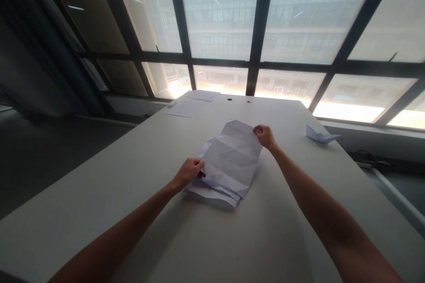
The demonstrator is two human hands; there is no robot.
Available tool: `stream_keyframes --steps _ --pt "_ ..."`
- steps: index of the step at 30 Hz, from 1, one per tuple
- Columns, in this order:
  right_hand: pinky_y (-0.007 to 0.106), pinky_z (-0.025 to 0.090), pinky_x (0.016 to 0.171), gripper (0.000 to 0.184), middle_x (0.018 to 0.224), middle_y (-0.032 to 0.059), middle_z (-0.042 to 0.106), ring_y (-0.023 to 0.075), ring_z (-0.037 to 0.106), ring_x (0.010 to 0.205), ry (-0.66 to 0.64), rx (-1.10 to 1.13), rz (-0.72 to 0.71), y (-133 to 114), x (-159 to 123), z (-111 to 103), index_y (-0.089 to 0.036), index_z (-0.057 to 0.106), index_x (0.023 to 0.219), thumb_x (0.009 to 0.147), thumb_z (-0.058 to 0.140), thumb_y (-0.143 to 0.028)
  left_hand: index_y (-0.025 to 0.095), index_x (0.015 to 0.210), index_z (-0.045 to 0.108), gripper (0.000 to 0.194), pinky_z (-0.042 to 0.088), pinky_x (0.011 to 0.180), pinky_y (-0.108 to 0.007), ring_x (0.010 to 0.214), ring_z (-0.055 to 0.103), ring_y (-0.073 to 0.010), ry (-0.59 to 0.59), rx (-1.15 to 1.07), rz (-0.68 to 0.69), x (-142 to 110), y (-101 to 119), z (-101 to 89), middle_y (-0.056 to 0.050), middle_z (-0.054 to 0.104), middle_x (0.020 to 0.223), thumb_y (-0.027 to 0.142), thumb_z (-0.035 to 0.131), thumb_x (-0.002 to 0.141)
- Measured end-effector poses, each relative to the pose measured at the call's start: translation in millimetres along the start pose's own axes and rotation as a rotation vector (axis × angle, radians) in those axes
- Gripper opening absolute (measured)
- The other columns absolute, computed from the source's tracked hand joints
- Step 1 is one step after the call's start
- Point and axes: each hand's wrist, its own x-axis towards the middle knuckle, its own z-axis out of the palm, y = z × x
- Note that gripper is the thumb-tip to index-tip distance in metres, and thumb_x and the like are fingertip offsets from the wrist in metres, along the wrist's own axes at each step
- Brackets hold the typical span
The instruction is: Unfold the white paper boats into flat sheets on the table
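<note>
A creased white sheet of paper [230, 157] is held just above a small stack of similar sheets [212, 193] on the white table [133, 194]. My left hand [189, 172] pinches the sheet's near left edge, fingers closed on it. My right hand [264, 135] pinches the far right corner, fingers closed too. The sheet shows many fold lines and lies tilted between both hands.
A folded paper boat [319, 134] sits on the table at the right. Flat sheets [192, 101] lie at the far edge, near two small dark holes [229, 98]. Large windows with dark frames rise behind the table. The floor drops away on both sides.
</note>
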Motion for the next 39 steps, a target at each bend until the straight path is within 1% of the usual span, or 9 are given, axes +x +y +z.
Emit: stream_keyframes --steps 4,6,8,12,15,25,30,35,39 --pt "0.032 0.045 0.077 0.015 0.093 0.0125 0.075 0.0242 0.066 0.088 -0.129 -0.255 -0.011 -14.7 7.5 40.6 -0.019 0.075 0.091 0.082 0.065 -0.025 0.019 0.051 0.056 0.037 0.039 0.057 -0.026 0.053 0.054 -0.0182 0.104 0.427 0.072 -13.1 -14.3 -9.7 -0.001 0.053 0.051 0.037 0.061 0.082" --pt "0.033 0.044 0.082 0.015 0.100 0.0159 0.073 0.0266 0.065 0.096 -0.161 -0.286 -0.012 -14.1 2.3 55.7 -0.017 0.075 0.092 0.080 0.068 -0.023 0.018 0.075 0.068 0.019 0.046 0.073 -0.032 0.074 0.062 -0.0243 0.267 0.548 0.180 -21.3 -22.0 -10.1 -0.006 0.063 0.072 0.037 0.068 0.079" --pt "0.034 0.044 0.087 0.021 0.107 0.0183 0.071 0.0283 0.063 0.103 -0.172 -0.298 -0.010 -9.8 -4.3 65.2 -0.015 0.073 0.098 0.079 0.070 -0.023 0.018 0.115 0.067 0.044 0.044 0.096 -0.042 0.107 0.058 -0.0313 0.328 0.612 0.347 -31.4 -27.7 -10.8 -0.014 0.064 0.111 0.044 0.071 0.080" --pt "0.035 0.043 0.092 0.032 0.113 0.0180 0.070 0.0277 0.063 0.105 -0.175 -0.251 0.007 -0.1 -12.0 70.4 -0.016 0.069 0.111 0.081 0.069 -0.026 0.032 0.151 0.038 0.089 0.015 0.116 -0.063 0.144 0.023 -0.0413 0.008 0.738 0.612 -49.1 -34.9 -16.5 -0.014 0.030 0.157 0.069 0.068 0.077" --pt "0.036 0.045 0.089 0.027 0.105 0.0159 0.073 0.0270 0.066 0.098 -0.185 -0.127 0.012 0.9 -12.6 71.3 -0.016 0.072 0.103 0.077 0.069 -0.022 0.034 0.153 0.033 0.095 0.009 0.115 -0.067 0.147 0.013 -0.0444 -0.103 0.785 0.654 -52.1 -40.0 -21.1 -0.013 0.024 0.161 0.073 0.067 0.074" --pt "0.031 0.051 0.079 0.026 0.088 0.0092 0.076 0.0215 0.069 0.083 -0.168 0.104 -0.055 -29.2 -14.1 96.1 -0.014 0.074 0.097 0.082 0.058 -0.027 0.032 0.149 0.043 0.092 0.026 0.118 -0.055 0.148 0.020 -0.0392 -0.041 0.673 0.730 -46.7 -43.1 -30.3 -0.012 0.032 0.157 0.063 0.078 0.070" --pt "0.032 0.050 0.084 0.023 0.097 0.0094 0.077 0.0213 0.069 0.090 -0.198 0.113 -0.077 -37.9 -14.4 98.1 -0.016 0.075 0.095 0.081 0.057 -0.020 0.032 0.148 0.045 0.090 0.032 0.116 -0.052 0.143 0.030 -0.0366 -0.075 0.659 0.694 -48.2 -39.8 -34.0 -0.012 0.032 0.156 0.057 0.082 0.069" --pt "0.034 0.047 0.092 0.024 0.102 0.0089 0.075 0.0228 0.066 0.100 -0.208 -0.010 -0.075 -51.0 -23.2 90.8 -0.019 0.075 0.099 0.087 0.053 -0.016 0.034 0.145 0.048 0.077 0.037 0.114 -0.050 0.139 0.037 -0.0329 -0.051 0.685 0.685 -50.0 -37.1 -35.1 -0.010 0.035 0.154 0.049 0.079 0.077" --pt "0.042 0.037 0.105 0.029 0.135 0.0142 0.059 0.0270 0.048 0.128 -0.169 -0.368 -0.144 -66.5 -41.1 74.7 -0.019 0.069 0.116 0.091 0.055 -0.018 0.033 0.144 0.050 0.068 0.039 0.113 -0.048 0.134 0.043 -0.0315 -0.066 0.682 0.676 -50.1 -44.6 -35.2 -0.010 0.044 0.149 0.043 0.076 0.082"
